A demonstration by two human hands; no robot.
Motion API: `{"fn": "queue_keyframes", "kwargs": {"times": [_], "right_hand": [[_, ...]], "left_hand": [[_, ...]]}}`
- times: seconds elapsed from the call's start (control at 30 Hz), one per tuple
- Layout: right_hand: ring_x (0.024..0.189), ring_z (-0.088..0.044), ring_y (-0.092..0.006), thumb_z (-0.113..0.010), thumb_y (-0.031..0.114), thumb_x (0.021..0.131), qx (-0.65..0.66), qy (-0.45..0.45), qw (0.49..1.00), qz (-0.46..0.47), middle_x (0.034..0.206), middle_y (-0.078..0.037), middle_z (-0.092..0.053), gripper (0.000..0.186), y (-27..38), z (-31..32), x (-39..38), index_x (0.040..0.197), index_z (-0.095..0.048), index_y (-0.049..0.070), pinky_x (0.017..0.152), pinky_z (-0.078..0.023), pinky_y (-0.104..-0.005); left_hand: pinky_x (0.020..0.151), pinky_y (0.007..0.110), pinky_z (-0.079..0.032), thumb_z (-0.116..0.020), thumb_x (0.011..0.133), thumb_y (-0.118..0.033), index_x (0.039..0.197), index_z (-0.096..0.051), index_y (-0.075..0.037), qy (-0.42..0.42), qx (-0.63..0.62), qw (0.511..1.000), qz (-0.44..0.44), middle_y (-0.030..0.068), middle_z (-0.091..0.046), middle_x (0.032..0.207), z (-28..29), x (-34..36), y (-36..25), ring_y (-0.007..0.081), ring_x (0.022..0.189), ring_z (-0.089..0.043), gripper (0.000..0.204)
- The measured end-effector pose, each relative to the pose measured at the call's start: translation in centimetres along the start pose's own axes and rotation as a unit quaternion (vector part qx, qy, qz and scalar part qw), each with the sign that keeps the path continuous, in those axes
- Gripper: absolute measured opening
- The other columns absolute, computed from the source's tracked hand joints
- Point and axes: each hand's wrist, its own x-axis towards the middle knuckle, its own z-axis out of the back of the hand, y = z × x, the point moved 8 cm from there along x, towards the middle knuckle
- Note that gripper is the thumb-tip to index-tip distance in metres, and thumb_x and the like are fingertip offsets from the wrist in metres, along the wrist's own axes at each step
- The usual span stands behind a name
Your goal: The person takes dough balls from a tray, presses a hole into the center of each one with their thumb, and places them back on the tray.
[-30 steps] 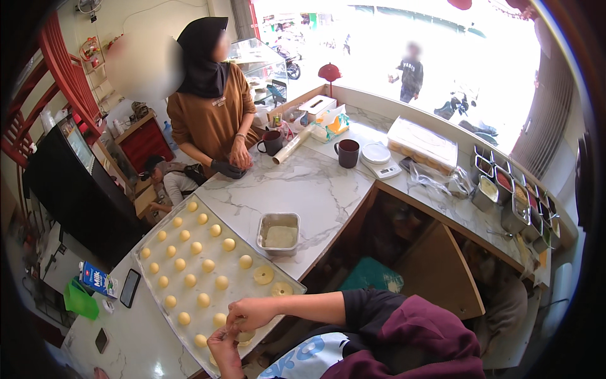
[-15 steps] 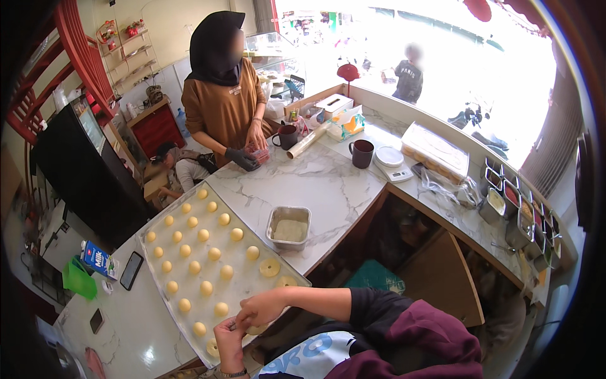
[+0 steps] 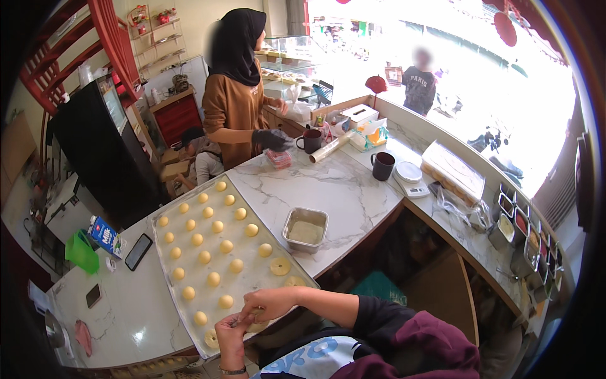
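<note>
Currently left hand (image 3: 230, 332) and right hand (image 3: 273, 304) meet, pinched narrow, contents unclear, over near edge of tray (image 3: 259, 278) on tabletop (image 3: 129, 306). Few flattened dough rings (image 3: 280, 266) along that side; most dough balls (image 3: 236, 265) round, unflattened.

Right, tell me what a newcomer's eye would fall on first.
Probably the rows of yellow balls on the tray, below centre, where two bare hands meet over its near edge. Next, the co-worker in brown with a dark glove, top centre, and the bright opening, upper right.
</note>
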Motion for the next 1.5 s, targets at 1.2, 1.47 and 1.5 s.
{"fn": "queue_keyframes", "kwargs": {"times": [1.2,1.47,1.5], "right_hand": [[0.087,-0.057,-0.0062,-0.062,0.004,0.082,0.265,-0.234,0.929,-0.114,0.098,-0.007,-0.063,0.035,-3.2,2.0,-1.7,0.117,-0.057,0.000,0.072,-0.046,-0.0209],[0.090,-0.059,-0.0108,-0.063,0.002,0.081,0.243,-0.206,0.939,-0.128,0.100,-0.007,-0.063,0.032,-2.2,2.0,-0.9,0.112,-0.060,-0.001,0.078,-0.048,-0.0228],[0.090,-0.059,-0.0108,-0.063,0.002,0.081,0.242,-0.205,0.940,-0.128,0.100,-0.007,-0.063,0.032,-2.3,2.1,-0.9,0.112,-0.060,-0.001,0.078,-0.048,-0.0228]], "left_hand": [[0.073,0.026,-0.051,-0.063,0.084,-0.014,0.102,-0.059,0.005,-0.026,-0.220,0.975,0.030,0.0119,-0.066,0.090,-0.9,-0.5,-1.8,0.0179,0.081,-0.064,0.027],[0.074,0.026,-0.052,-0.068,0.081,-0.016,0.099,-0.062,0.003,-0.023,-0.206,0.977,0.038,0.0094,-0.066,0.090,-0.5,-0.1,-0.8,0.0154,0.080,-0.064,0.027],[0.073,0.026,-0.052,-0.068,0.081,-0.017,0.099,-0.063,0.003,-0.044,-0.205,0.977,0.039,0.0093,-0.066,0.089,-0.1,0.0,-0.7,0.0153,0.079,-0.064,0.027]]}}
